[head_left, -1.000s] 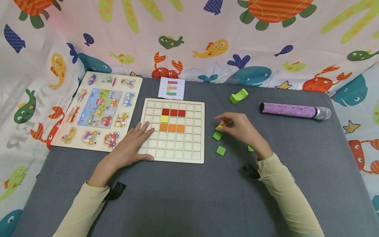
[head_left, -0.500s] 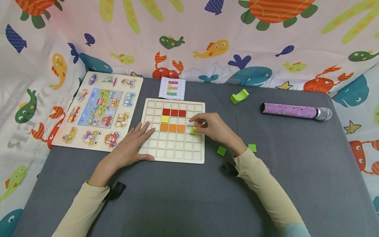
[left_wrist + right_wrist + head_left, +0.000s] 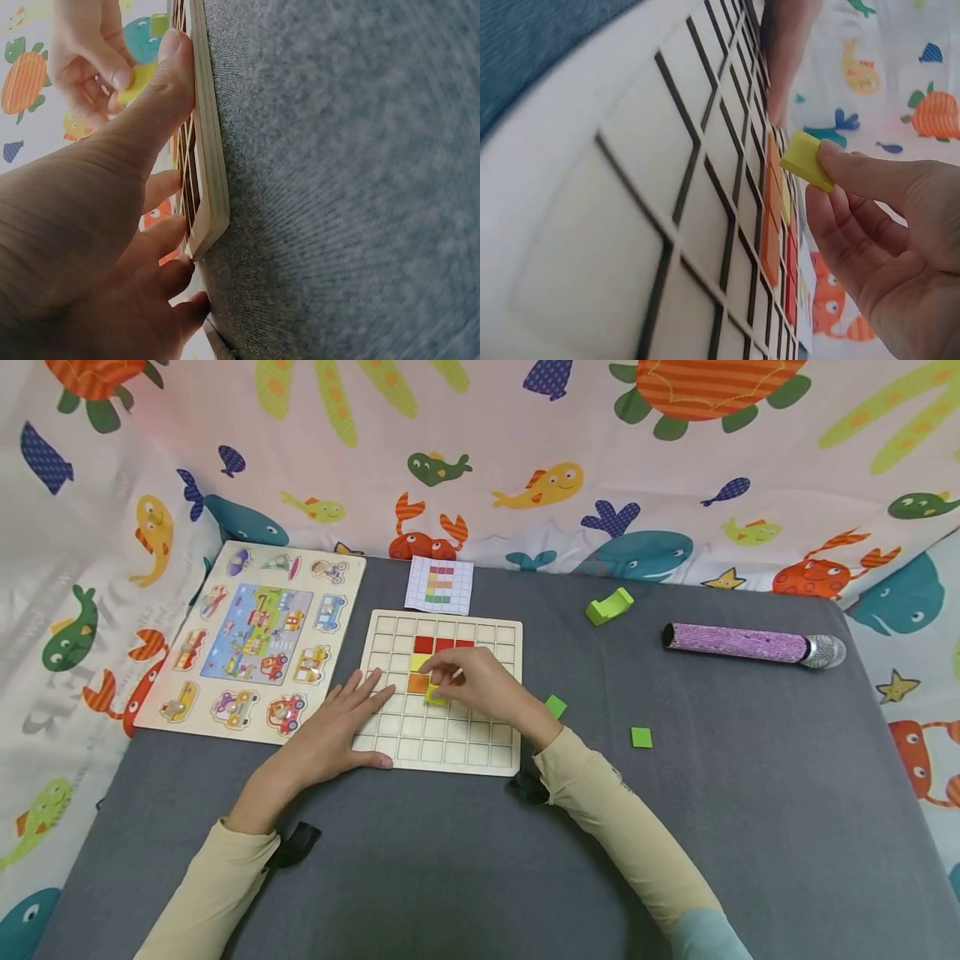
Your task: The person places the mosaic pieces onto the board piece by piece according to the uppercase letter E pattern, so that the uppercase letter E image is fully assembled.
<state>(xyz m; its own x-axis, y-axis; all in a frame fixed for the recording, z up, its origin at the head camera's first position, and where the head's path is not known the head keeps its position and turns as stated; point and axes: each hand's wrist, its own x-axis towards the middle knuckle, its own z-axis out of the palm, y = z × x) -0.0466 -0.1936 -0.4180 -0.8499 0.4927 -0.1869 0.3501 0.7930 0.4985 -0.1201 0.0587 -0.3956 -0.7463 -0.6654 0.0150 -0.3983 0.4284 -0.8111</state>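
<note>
A yellow square tile (image 3: 805,158) is pinched between the thumb and fingers of my right hand (image 3: 480,683), close over the wooden grid board (image 3: 457,750). In the right wrist view the tile is held just off the board's face. Red tiles (image 3: 423,645), a yellow tile and orange tiles (image 3: 417,682) sit in the board's cells, partly covered by my right hand. My left hand (image 3: 330,727) lies with fingers spread on the board's left edge, its thumb at the near left corner.
Green tiles (image 3: 641,737) lie right of the board. Behind it is a small pattern card (image 3: 438,585). A vehicle puzzle board (image 3: 258,635) lies at left, a green curved block (image 3: 609,606) at back right, and a glittery purple microphone (image 3: 742,643) at right.
My right hand has carried the yellow tile leftward from beside the green tiles to over the middle of the board. My left hand has stayed in place.
</note>
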